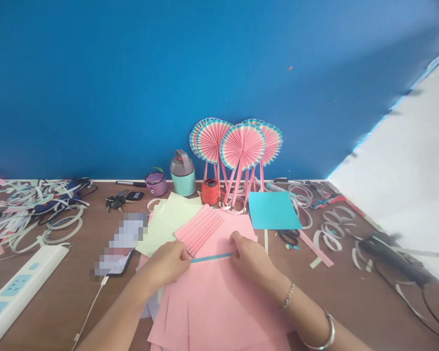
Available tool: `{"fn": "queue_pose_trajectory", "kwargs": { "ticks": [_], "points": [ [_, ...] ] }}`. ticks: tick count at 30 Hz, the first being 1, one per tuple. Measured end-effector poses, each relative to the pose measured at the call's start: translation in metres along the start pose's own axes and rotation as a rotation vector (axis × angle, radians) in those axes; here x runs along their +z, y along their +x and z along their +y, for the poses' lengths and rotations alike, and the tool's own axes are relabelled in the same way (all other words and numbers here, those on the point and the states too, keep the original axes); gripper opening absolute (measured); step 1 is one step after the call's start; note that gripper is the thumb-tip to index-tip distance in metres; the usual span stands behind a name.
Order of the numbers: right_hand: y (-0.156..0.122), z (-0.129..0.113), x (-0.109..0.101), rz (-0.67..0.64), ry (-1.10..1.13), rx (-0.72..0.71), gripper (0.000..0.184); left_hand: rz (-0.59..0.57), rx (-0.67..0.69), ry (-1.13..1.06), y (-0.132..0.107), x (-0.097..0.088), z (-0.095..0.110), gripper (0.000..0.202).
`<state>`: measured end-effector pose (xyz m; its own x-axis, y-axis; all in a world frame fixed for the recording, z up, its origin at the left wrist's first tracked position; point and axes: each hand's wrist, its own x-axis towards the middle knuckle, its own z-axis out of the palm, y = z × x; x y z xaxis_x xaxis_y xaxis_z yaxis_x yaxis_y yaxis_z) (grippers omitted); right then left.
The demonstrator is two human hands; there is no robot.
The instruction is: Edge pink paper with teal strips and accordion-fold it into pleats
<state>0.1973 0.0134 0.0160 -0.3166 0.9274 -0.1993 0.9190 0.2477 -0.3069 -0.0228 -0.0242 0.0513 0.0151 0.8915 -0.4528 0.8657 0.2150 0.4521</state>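
My left hand [170,263] and my right hand [251,256] are both closed in a pinch at the two ends of a narrow blue strip [211,257], which runs along the far edge of a pink paper sheet [219,297]. Whether the strip is glued on or is a folded edge, I cannot tell. More pink sheets lie underneath. Just beyond my left fingers rests a pleated pink paper [200,228], with pale yellow sheets [168,219] to its left. A square of blue paper [275,209] lies past my right hand.
Round pink paper fans [243,146] stand against the blue wall, behind a red thread spool [209,191] and a teal flask [183,175]. A charging phone [122,248] and power strip [25,292] lie left. Scissors [289,237], white strip coils [331,234] and a glue gun [391,256] lie right.
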Motion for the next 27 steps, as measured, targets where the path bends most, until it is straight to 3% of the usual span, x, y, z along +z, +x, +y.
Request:
{"fn": "queue_pose_trajectory", "kwargs": {
  "ticks": [9,14,17,19,22,27],
  "points": [
    [0.0,0.002,-0.002,0.006,0.063,0.008,0.032,0.012,-0.092,0.006,0.008,-0.016,-0.022,0.014],
    [0.002,0.006,0.0,0.014,0.138,-0.004,0.034,0.122,-0.056,0.091,-0.003,-0.022,-0.007,0.019],
    [0.004,0.01,0.002,0.014,0.162,-0.014,0.034,0.118,0.126,0.218,-0.022,-0.011,0.012,0.021],
    [0.005,0.011,0.003,0.014,0.166,-0.011,0.034,0.047,0.259,0.318,-0.036,0.002,0.025,0.025],
    [0.004,0.01,0.002,0.016,0.179,-0.014,0.033,-0.065,0.259,0.465,-0.05,0.023,0.038,0.03],
    [0.002,0.009,0.0,0.021,0.196,-0.024,0.032,-0.021,0.214,0.535,-0.043,0.037,0.041,0.035]
  ]
}}
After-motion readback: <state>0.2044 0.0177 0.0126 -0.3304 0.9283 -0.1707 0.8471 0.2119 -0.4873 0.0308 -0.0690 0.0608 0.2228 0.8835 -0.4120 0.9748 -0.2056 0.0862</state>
